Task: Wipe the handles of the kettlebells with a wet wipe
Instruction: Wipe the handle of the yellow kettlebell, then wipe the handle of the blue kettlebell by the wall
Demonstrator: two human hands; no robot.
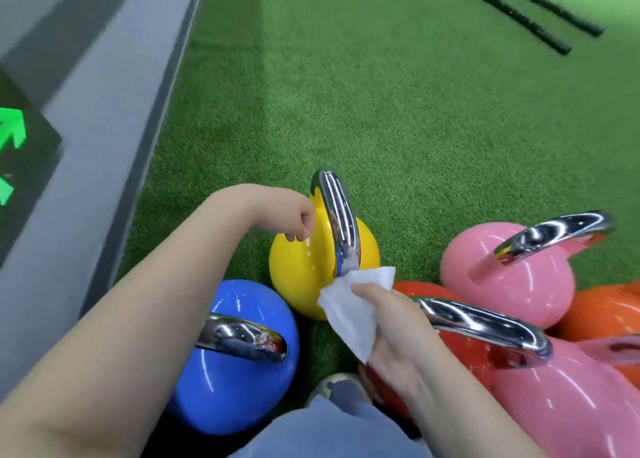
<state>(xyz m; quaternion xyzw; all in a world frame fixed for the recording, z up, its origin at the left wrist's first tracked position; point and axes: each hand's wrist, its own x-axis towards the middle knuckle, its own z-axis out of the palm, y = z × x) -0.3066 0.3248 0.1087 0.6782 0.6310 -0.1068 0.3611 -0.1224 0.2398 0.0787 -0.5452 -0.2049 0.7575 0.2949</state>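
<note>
A knee (332,430) in light blue cloth is seen at the bottom edge, with the tip of a shoe (337,386) just beyond it. The yellow kettlebell (301,270) is taken as the landmark; it stands on green turf (398,111), its chrome handle (337,212) upright.

The white wipe (353,310) is pinched by the right hand (398,333) — thumb on top, fingers curled beneath — and its upper corner is laid against the near, lower end of the yellow handle. The left hand (294,220) is held at the far left side of the yellow bell, fingers curled, knuckles against or just above the shell; whether anything is grasped cannot be told.

Nearer than the landmark and to its left a blue kettlebell (239,381) is shown, partly covered by the left forearm. To the landmark's right a pink kettlebell (519,277) is set — slightly apart from it. A red kettlebell (464,360) lies just behind the right hand, its handle (485,326) crossing the wrist line. Further pink (571,405) and orange (606,308) bells are crowded at the right edge.

Far beyond the landmark, two black ropes (519,11) are laid on the turf. To its left, a grey wall (104,94) with a green arrow sign (14,132) is seen.
</note>
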